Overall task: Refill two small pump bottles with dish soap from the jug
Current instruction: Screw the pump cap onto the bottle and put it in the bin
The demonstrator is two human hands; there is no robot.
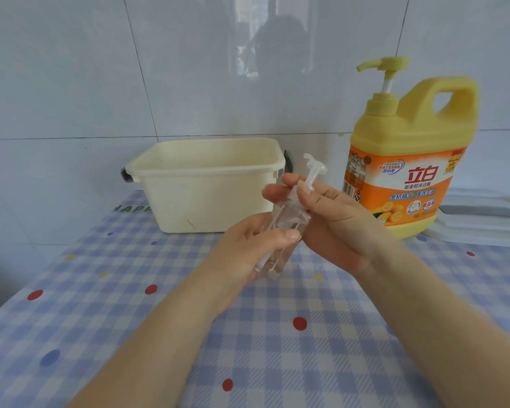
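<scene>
A clear small pump bottle (280, 231) was held above the worktop (130, 319), tilted with its base toward the person and its pump head (314, 167) pointing up and away. The left hand (248, 248) gripped the lower half of the bottle, with its thumb lying across the front face and its fingers curled behind, mostly hidden. The right hand (327, 213) gripped the neck just below the pump head, thumb on the near side and fingers (273, 192) wrapped round the far side, their tips showing to the left of the neck. The bottle appeared empty or nearly so; its contents could not be judged with certainty through the clear plastic.

The yellow dish soap jug (409, 160) stood upright on the worktop to the right of the hands, apart from them, pump fitted and spout pointing left. A cream plastic tub (206, 184) stood at the back against the tiled wall. A white lid (483, 222) lay beside the jug on its right. A blue checked cloth with coloured dots covered the worktop.
</scene>
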